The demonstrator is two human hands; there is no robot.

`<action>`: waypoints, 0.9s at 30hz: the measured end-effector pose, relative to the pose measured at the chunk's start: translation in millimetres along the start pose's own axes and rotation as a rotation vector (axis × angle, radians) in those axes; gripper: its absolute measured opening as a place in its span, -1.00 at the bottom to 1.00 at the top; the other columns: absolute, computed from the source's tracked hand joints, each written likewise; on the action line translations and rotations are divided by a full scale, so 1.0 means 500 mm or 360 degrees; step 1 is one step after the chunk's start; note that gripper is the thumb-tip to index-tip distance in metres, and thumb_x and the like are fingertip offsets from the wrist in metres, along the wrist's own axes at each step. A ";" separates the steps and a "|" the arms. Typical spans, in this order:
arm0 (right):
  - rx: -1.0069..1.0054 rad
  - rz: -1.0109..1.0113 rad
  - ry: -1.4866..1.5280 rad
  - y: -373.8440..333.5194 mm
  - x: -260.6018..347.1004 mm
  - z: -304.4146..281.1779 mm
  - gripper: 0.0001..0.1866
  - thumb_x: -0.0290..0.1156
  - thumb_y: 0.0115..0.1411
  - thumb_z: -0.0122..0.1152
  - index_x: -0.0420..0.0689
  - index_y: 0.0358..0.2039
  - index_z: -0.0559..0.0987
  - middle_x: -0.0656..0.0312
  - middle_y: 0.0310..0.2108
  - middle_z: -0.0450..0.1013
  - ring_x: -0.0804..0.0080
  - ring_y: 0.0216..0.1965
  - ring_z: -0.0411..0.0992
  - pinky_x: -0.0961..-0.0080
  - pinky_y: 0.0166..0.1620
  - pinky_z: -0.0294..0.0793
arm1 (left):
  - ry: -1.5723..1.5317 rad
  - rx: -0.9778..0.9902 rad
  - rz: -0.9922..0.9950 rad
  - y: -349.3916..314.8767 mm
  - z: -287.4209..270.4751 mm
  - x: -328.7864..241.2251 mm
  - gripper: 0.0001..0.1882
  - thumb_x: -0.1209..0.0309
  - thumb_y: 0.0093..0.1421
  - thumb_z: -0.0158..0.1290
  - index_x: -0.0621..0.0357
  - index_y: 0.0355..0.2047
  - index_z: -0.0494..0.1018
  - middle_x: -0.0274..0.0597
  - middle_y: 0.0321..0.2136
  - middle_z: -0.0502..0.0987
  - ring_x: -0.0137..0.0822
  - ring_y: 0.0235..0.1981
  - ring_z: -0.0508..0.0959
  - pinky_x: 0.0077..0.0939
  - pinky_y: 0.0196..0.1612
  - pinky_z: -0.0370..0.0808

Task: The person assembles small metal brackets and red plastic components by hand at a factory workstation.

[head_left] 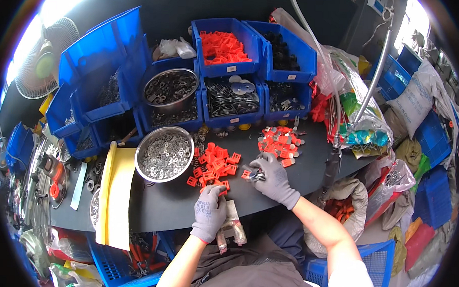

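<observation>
At the near edge of a loose pile of red plastic clips (214, 163), my left hand (210, 213), in a grey glove, closes thumb and fingers on one red clip (223, 186). My right hand (274, 181), gloved the same way, is curled around some small shiny metal pieces (255, 176). A bit of red plastic (246, 174) sticks out at its fingertips. How many pieces the right hand holds is hidden by the fingers. Just beyond it lies a second pile of red clips mixed with silver metal discs (281, 141).
A steel bowl of washers (164, 154) stands left of the red pile. Stacked blue bins (232, 68) of red, black and metal parts line the table's back. A metal block-like fixture (230, 224) sits at the front edge. Yellow sheet (117, 195) overhangs the left side; a hose (337, 112) rises at right.
</observation>
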State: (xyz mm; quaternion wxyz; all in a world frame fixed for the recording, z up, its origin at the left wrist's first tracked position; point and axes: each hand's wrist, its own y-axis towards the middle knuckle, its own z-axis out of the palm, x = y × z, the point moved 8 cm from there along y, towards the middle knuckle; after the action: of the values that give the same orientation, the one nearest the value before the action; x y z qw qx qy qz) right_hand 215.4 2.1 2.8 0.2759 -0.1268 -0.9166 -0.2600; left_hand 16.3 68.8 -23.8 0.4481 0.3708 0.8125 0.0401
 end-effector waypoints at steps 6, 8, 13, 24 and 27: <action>0.0563 -0.0124 -0.0403 -0.030 -0.003 0.019 -0.29 -0.10 -0.12 0.39 0.01 0.10 0.45 0.03 0.12 0.29 0.04 0.16 0.27 0.10 0.17 0.29 | -0.0142 -0.0212 0.0160 -0.014 -0.029 -0.001 -0.74 0.65 0.01 0.08 0.17 -0.25 0.43 0.01 -0.16 0.51 0.02 -0.12 0.52 -0.21 -0.10 0.49; 0.0715 -0.0016 -0.0387 -0.041 -0.039 0.006 -0.21 -0.07 -0.15 0.41 0.00 0.14 0.42 0.02 0.17 0.26 0.04 0.18 0.25 0.16 0.22 0.25 | -0.0151 -0.0161 0.0169 -0.017 -0.031 -0.003 -0.74 0.65 0.00 0.10 0.18 -0.26 0.41 0.03 -0.13 0.50 0.04 -0.10 0.51 -0.21 -0.09 0.48; 0.0300 -0.0056 -0.0120 -0.055 -0.037 -0.101 -0.50 -0.13 -0.04 0.33 -0.08 -0.08 0.57 0.07 -0.06 0.46 0.10 -0.01 0.43 0.25 0.06 0.41 | -0.0300 -0.0127 0.0160 -0.024 -0.070 -0.020 -0.82 0.60 0.10 0.13 0.24 -0.25 0.48 -0.06 -0.28 0.53 -0.21 -0.26 0.55 -0.44 -0.21 0.51; 0.0175 0.0329 -0.0692 -0.077 -0.038 -0.011 -0.77 -0.16 0.09 0.21 -0.07 -0.42 0.56 0.15 -0.43 0.48 0.19 -0.37 0.53 0.25 -0.26 0.48 | -0.1407 0.0188 -0.0845 -0.060 -0.004 -0.012 -0.72 0.58 0.23 0.02 0.30 -0.04 0.42 -0.29 -0.31 0.54 -0.55 -0.33 0.52 -0.63 -0.21 0.49; 0.0089 0.0437 -0.0087 -0.095 -0.016 -0.050 -0.85 -0.36 0.13 0.20 -0.17 -0.36 0.51 0.16 -0.46 0.50 0.30 -0.45 0.52 0.35 -0.33 0.50 | -0.1559 0.0152 -0.0938 -0.072 -0.019 -0.003 -0.74 0.59 0.21 0.06 0.30 -0.07 0.42 -0.26 -0.28 0.54 -0.49 -0.31 0.55 -0.57 -0.19 0.52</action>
State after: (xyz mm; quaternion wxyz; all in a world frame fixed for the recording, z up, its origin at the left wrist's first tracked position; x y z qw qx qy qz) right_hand 215.2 -51.8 -3.0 0.2873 -0.2502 -0.9047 -0.1905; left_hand -10.9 44.5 -31.3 0.7472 0.1238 0.5801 -0.2998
